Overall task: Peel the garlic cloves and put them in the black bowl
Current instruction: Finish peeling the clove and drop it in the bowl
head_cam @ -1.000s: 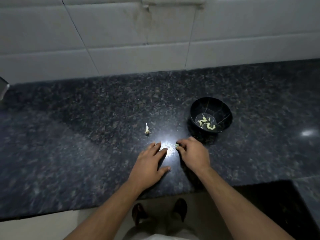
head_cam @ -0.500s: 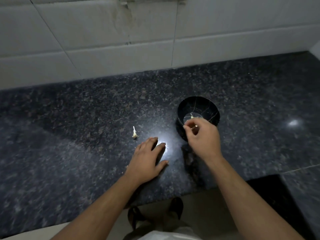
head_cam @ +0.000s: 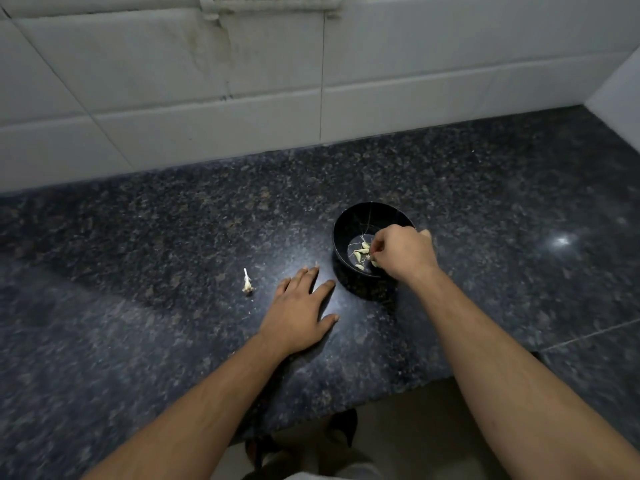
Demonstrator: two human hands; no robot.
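Reaching over the near rim of the black bowl (head_cam: 372, 220), the right hand (head_cam: 403, 254) hangs knuckles-up with its fingers curled down into the bowl, fingertips bunched among the peeled garlic cloves (head_cam: 362, 252) on the bottom, though whether they pinch one I cannot tell. Just left of the bowl, the left hand (head_cam: 299, 311) lies palm-down on the dark worktop (head_cam: 138, 237), fingers straight and slightly spread, thumb out to the side, forearm stretched back toward the person. Left of that hand sits a small garlic scrap (head_cam: 247, 284).
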